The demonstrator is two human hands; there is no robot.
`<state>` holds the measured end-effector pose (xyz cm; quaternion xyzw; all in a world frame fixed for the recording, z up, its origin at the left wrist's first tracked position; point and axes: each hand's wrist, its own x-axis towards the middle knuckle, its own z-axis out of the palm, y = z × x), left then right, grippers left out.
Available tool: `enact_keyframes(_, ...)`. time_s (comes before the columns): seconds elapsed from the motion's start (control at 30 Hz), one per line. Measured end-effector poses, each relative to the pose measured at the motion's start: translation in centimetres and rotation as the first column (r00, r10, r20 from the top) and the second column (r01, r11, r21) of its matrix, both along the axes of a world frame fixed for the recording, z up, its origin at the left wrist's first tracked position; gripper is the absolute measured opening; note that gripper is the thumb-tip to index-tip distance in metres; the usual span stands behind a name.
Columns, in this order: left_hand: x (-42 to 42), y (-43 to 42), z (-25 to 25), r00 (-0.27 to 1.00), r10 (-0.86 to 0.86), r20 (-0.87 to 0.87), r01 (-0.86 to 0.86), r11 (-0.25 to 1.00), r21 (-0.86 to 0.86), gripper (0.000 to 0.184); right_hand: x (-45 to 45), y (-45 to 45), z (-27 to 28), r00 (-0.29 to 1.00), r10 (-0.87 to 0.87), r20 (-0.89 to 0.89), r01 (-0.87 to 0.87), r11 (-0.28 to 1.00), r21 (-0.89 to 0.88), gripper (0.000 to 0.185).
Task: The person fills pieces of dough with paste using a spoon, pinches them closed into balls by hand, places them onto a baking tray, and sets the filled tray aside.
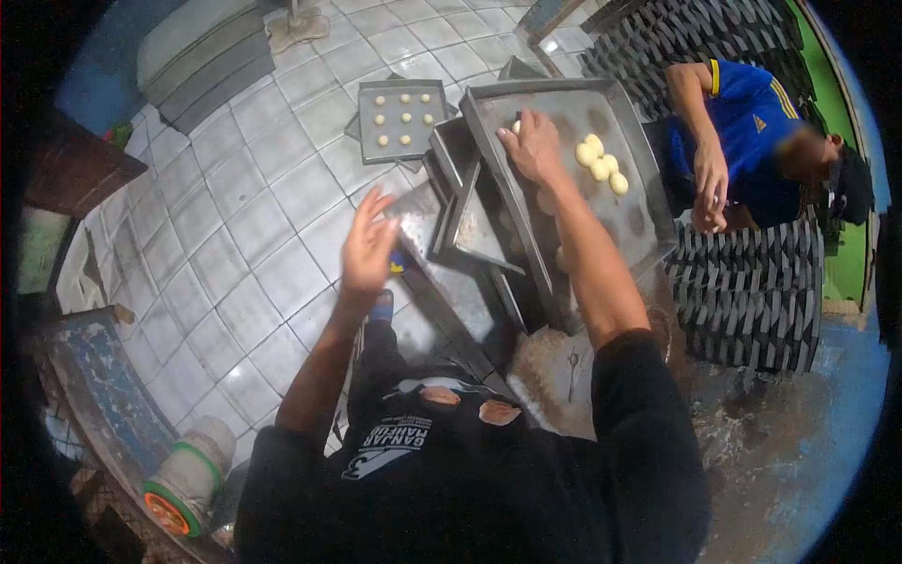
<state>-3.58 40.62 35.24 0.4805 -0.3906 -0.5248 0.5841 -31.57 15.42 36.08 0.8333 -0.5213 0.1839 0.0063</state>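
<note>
My right hand (pixel 534 148) is over the far left part of a metal baking tray (pixel 625 122), its fingers closed round a pale dough ball (pixel 516 126) that is partly hidden by them. A cluster of several round dough balls (pixel 598 170) lies on the same tray, to the right of this hand. Some more dough is partly covered by my right forearm. My left hand (pixel 368 246) hangs in the air left of the tray stack, fingers apart and holding nothing.
Another tray (pixel 427 141) with spaced small dough balls rests low at the back. Stacked metal trays (pixel 460 155) stand under the working tray. A co-worker in a blue shirt (pixel 752 113) is at the right, beside stacked dark moulds (pixel 742 301). A bucket (pixel 193 470) lies lower left.
</note>
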Motion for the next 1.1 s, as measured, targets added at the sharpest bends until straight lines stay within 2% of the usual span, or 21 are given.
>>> enact_keyframes(0.1, 4.9, 1.6, -3.0, 0.987, 0.088, 0.133, -0.108, 0.982, 0.157, 0.06, 0.5, -1.9, -1.4, 0.989, 0.14, 0.041, -0.143, 0.986, 0.087, 0.048)
enact_keyframes(0.17, 6.2, 2.2, -3.4, 0.984, 0.115, 0.137, -0.14, 0.973, 0.182, 0.06, 1.7, -0.7, -2.4, 0.997, 0.071, 0.015, -0.069, 0.99, -0.122, 0.048)
enact_keyframes(0.23, 6.2, 1.8, -3.3, 0.98, 0.134, 0.15, -0.162, 0.967, 0.198, 0.059, 1.4, -0.8, -2.0, 0.999, -0.041, -0.028, 0.042, 0.999, 0.013, 0.056)
enact_keyframes(0.3, 5.2, 0.3, -2.7, 0.986, 0.098, 0.132, -0.117, 0.983, 0.143, 0.058, -0.6, -2.2, -0.6, 0.99, 0.013, 0.141, -0.075, 0.895, 0.44, 0.065)
enact_keyframes(0.33, 4.7, -0.8, -2.0, 0.987, 0.099, 0.126, -0.114, 0.987, 0.117, 0.058, -1.2, -1.9, 3.2, 0.825, -0.205, 0.527, -0.252, 0.702, 0.667, 0.071)
enact_keyframes(0.4, 3.7, -1.8, -0.5, 0.989, 0.059, 0.139, -0.069, 0.996, 0.064, 0.056, -3.9, -2.8, 7.7, 0.649, -0.451, 0.612, -0.202, 0.674, 0.711, 0.069)
enact_keyframes(0.43, 3.4, -2.1, 0.0, 0.988, 0.076, 0.133, -0.083, 0.995, 0.049, 0.056, -9.2, -6.4, 5.5, 0.863, -0.363, 0.352, 0.09, 0.795, 0.6, 0.057)
enact_keyframes(0.47, 3.1, -2.4, 0.4, 0.99, 0.056, 0.127, -0.063, 0.997, 0.054, 0.055, -10.6, -6.2, 6.6, 0.916, -0.4, -0.009, 0.388, 0.882, 0.268, 0.051)
enact_keyframes(0.53, 2.3, -2.8, 0.7, 0.992, 0.043, 0.12, -0.045, 0.999, 0.009, 0.052, -12.2, -5.2, 7.6, 0.836, -0.449, -0.317, 0.532, 0.805, 0.264, 0.041)
enact_keyframes(0.63, 0.8, -3.1, 1.8, 0.997, -0.009, 0.081, 0.009, 1.0, -0.008, 0.051, -14.3, -7.0, 5.1, 0.834, -0.426, -0.351, 0.518, 0.825, 0.228, 0.045)
enact_keyframes(0.67, -0.1, -3.0, 2.1, 0.999, -0.006, 0.04, 0.006, 1.0, 0.008, 0.048, -14.8, -7.5, 5.6, 0.835, -0.433, -0.339, 0.519, 0.826, 0.222, 0.045)
enact_keyframes(0.73, -1.2, -3.0, 2.9, 0.995, -0.056, 0.089, 0.057, 0.998, -0.017, 0.046, -13.2, -6.3, 9.7, 0.881, -0.452, 0.137, 0.417, 0.881, 0.225, 0.05)
enact_keyframes(0.77, -2.0, -2.8, 3.3, 0.987, -0.098, 0.127, 0.103, 0.994, -0.032, 0.045, -13.1, -6.7, 11.5, 0.886, -0.463, 0.036, 0.456, 0.881, 0.126, 0.051)
enact_keyframes(0.8, -2.8, -2.8, 4.3, 0.986, -0.136, 0.102, 0.142, 0.988, -0.057, 0.041, -14.6, -7.6, 11.0, 0.921, -0.318, 0.227, 0.338, 0.94, -0.054, 0.055)
enact_keyframes(0.87, -5.5, -2.3, 5.7, 0.984, -0.176, 0.027, 0.177, 0.982, -0.071, 0.04, -7.2, 1.3, 19.8, 0.866, -0.297, 0.402, 0.365, 0.925, -0.103, 0.057)
enact_keyframes(0.9, -7.3, -2.2, 6.6, 0.98, -0.192, -0.055, 0.187, 0.978, -0.097, 0.04, -7.7, 2.9, 19.6, 0.888, -0.211, 0.408, 0.31, 0.931, -0.193, 0.05)
enact_keyframes(0.93, -9.3, -2.0, 8.2, 0.985, -0.163, -0.058, 0.152, 0.975, -0.162, 0.038, -6.2, 6.6, 20.0, 0.847, -0.07, 0.528, 0.162, 0.978, -0.131, 0.043)
enact_keyframes(0.97, -12.6, -1.6, 10.0, 0.976, -0.04, -0.216, -0.013, 0.971, -0.238, 0.037, -5.2, 10.8, 19.2, 0.816, -0.085, 0.572, 0.156, 0.985, -0.076, 0.041)
enact_keyframes(1.0, -15.2, -0.9, 12.5, 0.949, -0.012, -0.314, -0.051, 0.98, -0.193, 0.035, -4.5, 15.5, 18.1, 0.87, -0.016, 0.492, 0.101, 0.984, -0.146, 0.038)
enact_keyframes(1.07, -18.7, 1.2, 13.5, 0.919, -0.023, -0.395, -0.032, 0.991, -0.131, 0.033, -3.9, 24.2, 17.1, 0.876, 0.075, 0.476, -0.019, 0.992, -0.122, 0.029)
enact_keyframes(1.1, -19.6, 2.1, 12.2, 0.879, -0.203, -0.431, 0.18, 0.979, -0.095, 0.031, -4.6, 28.0, 15.9, 0.834, 0.002, 0.551, 0.036, 0.998, -0.058, 0.029)
